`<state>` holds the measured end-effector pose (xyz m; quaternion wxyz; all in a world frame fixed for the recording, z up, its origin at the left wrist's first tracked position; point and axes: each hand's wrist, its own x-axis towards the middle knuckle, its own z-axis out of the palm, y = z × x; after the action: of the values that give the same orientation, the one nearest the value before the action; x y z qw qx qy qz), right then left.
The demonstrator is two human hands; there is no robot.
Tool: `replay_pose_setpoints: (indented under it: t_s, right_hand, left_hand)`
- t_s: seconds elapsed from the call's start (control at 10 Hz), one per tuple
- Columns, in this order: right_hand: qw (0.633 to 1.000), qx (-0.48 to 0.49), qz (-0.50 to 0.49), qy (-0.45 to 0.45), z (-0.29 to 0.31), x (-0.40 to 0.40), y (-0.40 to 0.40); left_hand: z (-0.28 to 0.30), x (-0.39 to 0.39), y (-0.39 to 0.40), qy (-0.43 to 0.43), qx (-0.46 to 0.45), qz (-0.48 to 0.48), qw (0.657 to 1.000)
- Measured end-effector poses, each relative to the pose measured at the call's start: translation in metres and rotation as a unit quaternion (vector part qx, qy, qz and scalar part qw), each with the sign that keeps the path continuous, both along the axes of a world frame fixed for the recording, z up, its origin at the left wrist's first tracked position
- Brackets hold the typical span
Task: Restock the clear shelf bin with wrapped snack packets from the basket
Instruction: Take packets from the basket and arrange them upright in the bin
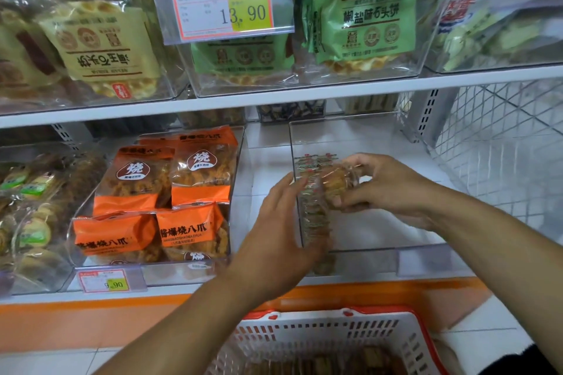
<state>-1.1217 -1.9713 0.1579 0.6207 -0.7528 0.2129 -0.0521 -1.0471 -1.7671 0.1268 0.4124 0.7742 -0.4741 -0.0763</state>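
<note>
Placing step: the right hand grips a clear-wrapped brown snack packet inside the clear plastic shelf bin, the left hand, fingers straight, steadies the packet row at its nine o'clock; next, probably releasing toward the white slotted basket at six o'clock.

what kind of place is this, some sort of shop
Most likely a snack aisle in a grocery or convenience shop. Price tags hang on clear shelf bins of packaged snacks, such as the orange packets, and a red and white shopping basket sits below the shelf.
</note>
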Motion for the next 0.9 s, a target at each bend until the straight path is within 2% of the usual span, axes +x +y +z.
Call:
replay_pose_setpoints:
  t_s: [0.1, 0.2, 0.3, 0.4, 0.5, 0.6, 0.9]
  right_hand:
    - [0.934, -0.341, -0.027, 0.103, -0.022, 0.007, -0.026]
    - [0.902, -0.399, 0.017, 0.162, -0.048, 0.022, -0.033]
    - [0.897, -0.413, 0.030, 0.156, -0.068, 0.039, -0.031]
    - [0.912, -0.388, 0.014, 0.133, -0.076, 0.050, -0.029]
    - [0.938, -0.322, -0.037, 0.126, -0.078, 0.054, -0.029]
    - [0.952, -0.254, -0.054, 0.162, -0.082, 0.058, -0.027]
    - [0.958, -0.226, -0.073, 0.161, -0.081, 0.060, -0.025]
  left_hand:
    - [-0.007, -0.004, -0.005, -0.033, 0.059, -0.024, 0.997]
    - [-0.014, -0.012, -0.011, -0.062, 0.035, -0.049, 0.996]
    - [-0.022, -0.014, -0.014, -0.075, 0.047, -0.043, 0.995]
    - [-0.026, -0.014, -0.014, -0.074, 0.057, -0.028, 0.995]
    - [-0.029, -0.013, -0.013, -0.067, 0.085, -0.024, 0.994]
    - [-0.031, -0.012, -0.012, -0.045, 0.109, -0.014, 0.993]
    - [-0.036, -0.007, -0.008, -0.031, 0.135, 0.016, 0.990]
